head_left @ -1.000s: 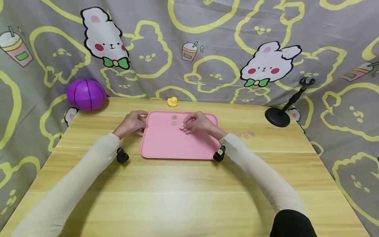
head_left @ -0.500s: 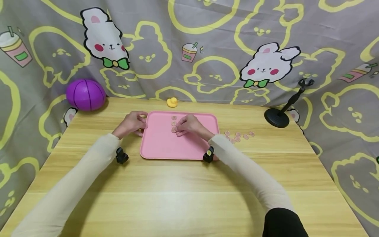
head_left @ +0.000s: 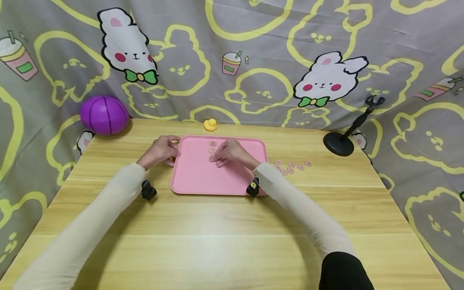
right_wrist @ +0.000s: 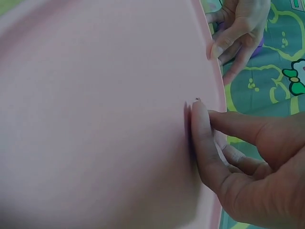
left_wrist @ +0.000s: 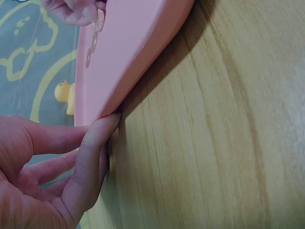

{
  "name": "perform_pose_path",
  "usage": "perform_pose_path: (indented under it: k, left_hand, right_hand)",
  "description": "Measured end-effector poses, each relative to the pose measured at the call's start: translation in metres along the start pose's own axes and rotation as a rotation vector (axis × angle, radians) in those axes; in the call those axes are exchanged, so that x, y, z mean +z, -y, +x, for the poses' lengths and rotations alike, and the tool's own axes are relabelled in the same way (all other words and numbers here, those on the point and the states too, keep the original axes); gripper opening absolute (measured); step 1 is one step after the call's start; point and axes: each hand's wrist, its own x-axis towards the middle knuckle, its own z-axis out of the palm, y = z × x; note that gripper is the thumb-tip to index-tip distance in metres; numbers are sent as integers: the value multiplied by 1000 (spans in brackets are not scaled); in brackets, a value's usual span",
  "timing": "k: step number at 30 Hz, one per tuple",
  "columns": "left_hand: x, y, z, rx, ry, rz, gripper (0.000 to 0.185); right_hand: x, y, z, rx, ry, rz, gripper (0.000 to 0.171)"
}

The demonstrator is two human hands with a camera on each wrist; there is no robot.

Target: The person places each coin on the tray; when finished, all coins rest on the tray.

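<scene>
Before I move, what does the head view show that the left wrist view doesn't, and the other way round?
Only the head view: the purple ball, the black stand, the loose discs on the wooden table right of the pink tray, and both pale sleeves.

Only the left wrist view: a close-up of the outer face of the tray's left wall.

Both: the tray with three discs on it, the yellow duck behind it, the left hand touching its edge, the right hand beside those discs, and the patterned curtain.
</scene>
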Motion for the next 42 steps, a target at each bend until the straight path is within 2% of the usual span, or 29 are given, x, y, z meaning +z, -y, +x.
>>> perform_pose_path:
  k: [4,11,16,20,29,42]
  left_hand:
    - [-2,-1,-2,-4,2,9,67]
    - [-5,2,-2,7,1,19,68]
    - [-5,2,-2,12,-3,26,68]
    - [-4,2,-1,11,-3,22,68]
    - [-2,2,1,1,2,12,69]
    - [0,2,0,19,4,12,68]
  right_hand:
    - [3,3,-1,-23,-10,-45,8]
    - [8,4,-1,-38,-36,-60,7]
    - [4,5,0,-19,-7,-51,7]
    - [0,5,-2,-41,14,-73,10]
    - [-19,9,-10,-102,17,-127,14]
    - [-58,-4,-29,-212,-108,-328,15]
